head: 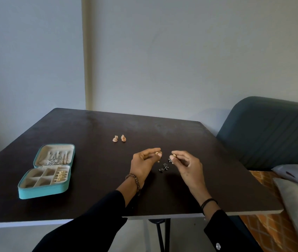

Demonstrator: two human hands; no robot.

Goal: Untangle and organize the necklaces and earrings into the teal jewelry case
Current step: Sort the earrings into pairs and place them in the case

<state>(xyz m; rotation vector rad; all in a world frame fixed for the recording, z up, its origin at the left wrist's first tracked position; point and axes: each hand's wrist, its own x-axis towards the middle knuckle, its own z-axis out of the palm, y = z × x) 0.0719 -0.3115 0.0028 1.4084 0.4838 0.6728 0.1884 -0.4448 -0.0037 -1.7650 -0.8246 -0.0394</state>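
Observation:
The teal jewelry case (42, 192) lies open at the table's left, with silver chains (54, 159) in its lid and gold pieces (61, 176) in the right slots of its base. My left hand (142, 165) pinches a small gold earring (157, 153) between thumb and fingers. My right hand (188, 167) pinches a matching gold earring (174, 155). Both hands hover above the table's middle, a little apart. Dark earrings (164, 167) lie on the table between and below the hands. Two rose-gold bell earrings (119, 138) sit farther back.
The dark square table (90, 197) stands against a pale wall. A teal sofa (271, 131) is at the right, with grey cushions (297, 176) and an orange patterned cover (264, 230) beside the table's right edge.

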